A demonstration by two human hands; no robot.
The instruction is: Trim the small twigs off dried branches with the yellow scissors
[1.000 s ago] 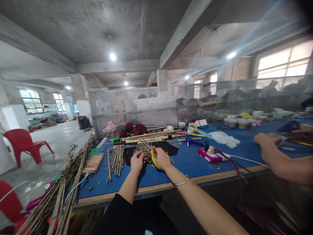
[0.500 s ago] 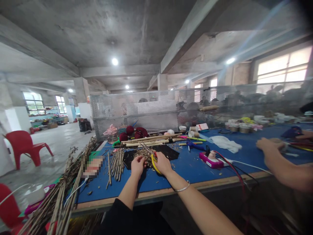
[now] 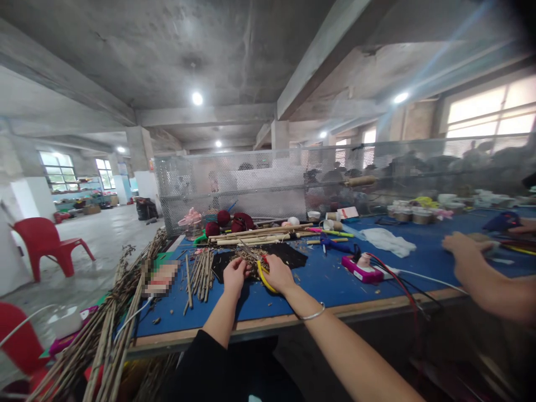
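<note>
Head view: yellow-handled scissors point(image 3: 263, 277) in right fingers point(image 3: 272, 263).

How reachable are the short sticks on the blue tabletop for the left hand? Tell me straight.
Probably yes: the short sticks lie just left of the left hand, and nothing seems to stand between them above the blue tabletop and black sheet.

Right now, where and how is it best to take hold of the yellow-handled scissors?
Best by the yellow handle, from the near right side, as the right hand does. The handle is curved and nearest the person; the thin metal blades point away over the cut pieces, so gripping those looks riskier.
</note>
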